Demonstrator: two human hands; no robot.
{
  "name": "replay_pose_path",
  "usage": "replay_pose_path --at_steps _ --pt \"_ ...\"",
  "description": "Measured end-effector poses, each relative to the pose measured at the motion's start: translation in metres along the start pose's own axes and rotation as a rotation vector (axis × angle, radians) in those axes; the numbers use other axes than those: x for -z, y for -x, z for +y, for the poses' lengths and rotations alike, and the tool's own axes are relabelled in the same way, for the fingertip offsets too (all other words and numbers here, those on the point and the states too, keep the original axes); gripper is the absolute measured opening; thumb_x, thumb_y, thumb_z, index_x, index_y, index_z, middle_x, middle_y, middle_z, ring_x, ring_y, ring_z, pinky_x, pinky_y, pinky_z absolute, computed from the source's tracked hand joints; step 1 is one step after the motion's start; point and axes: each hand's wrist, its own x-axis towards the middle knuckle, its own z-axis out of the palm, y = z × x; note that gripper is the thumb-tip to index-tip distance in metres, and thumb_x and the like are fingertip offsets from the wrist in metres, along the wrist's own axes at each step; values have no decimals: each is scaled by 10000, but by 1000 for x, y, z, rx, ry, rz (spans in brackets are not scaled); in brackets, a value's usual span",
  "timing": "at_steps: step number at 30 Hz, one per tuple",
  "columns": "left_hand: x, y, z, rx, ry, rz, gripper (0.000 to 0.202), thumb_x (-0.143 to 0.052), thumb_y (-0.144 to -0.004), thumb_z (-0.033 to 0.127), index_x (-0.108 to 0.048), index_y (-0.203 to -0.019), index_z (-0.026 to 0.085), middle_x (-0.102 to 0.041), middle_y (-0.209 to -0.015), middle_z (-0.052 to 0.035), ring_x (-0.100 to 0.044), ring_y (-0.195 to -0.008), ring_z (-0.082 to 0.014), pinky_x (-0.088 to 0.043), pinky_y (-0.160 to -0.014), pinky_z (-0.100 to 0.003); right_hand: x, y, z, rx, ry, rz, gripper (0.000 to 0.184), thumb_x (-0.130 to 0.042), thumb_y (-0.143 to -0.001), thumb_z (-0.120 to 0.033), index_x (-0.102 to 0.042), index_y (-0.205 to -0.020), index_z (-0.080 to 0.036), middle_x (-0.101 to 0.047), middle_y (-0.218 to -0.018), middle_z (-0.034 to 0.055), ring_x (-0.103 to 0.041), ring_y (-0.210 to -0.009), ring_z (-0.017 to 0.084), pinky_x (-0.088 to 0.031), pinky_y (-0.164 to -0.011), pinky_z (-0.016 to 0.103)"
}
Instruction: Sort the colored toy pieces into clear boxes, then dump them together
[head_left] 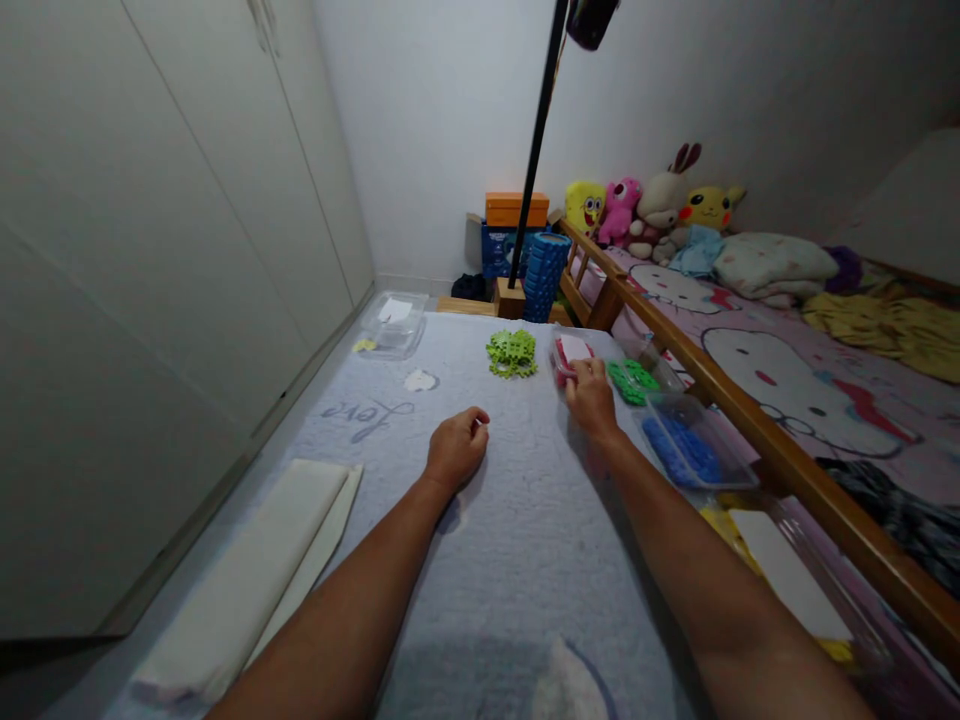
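Observation:
My left hand (456,448) rests on a grey-blue rug (480,560), its fingers curled in a loose fist with nothing seen in them. My right hand (590,395) reaches to a clear plastic box of red pieces (571,352), its fingers closed on the box's near edge. A pile of light green flat pieces (512,353) lies on the rug just beyond and between the hands.
Along the right stand clear boxes of green pieces (632,380), blue pieces (684,452) and yellow pieces (787,570), beside a wooden bed rail (757,430). An empty clear box (394,322) sits far left. Folded white cloth (255,570) lies by the wardrobe. A black pole (534,150) rises behind.

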Motion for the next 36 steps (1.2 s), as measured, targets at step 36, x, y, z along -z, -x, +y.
replay_pose_path --at_steps 36 --pt "1 -1 2 0 -81 -69 257 -539 -947 214 -750 -1094 224 -779 -890 -32 -705 -840 -196 -470 -782 -292 -38 -60 23 -127 43 1 329 -507 -845 -117 -720 -1090 -167 -607 -1145 153 -552 -1108 273 -453 -1057 396"
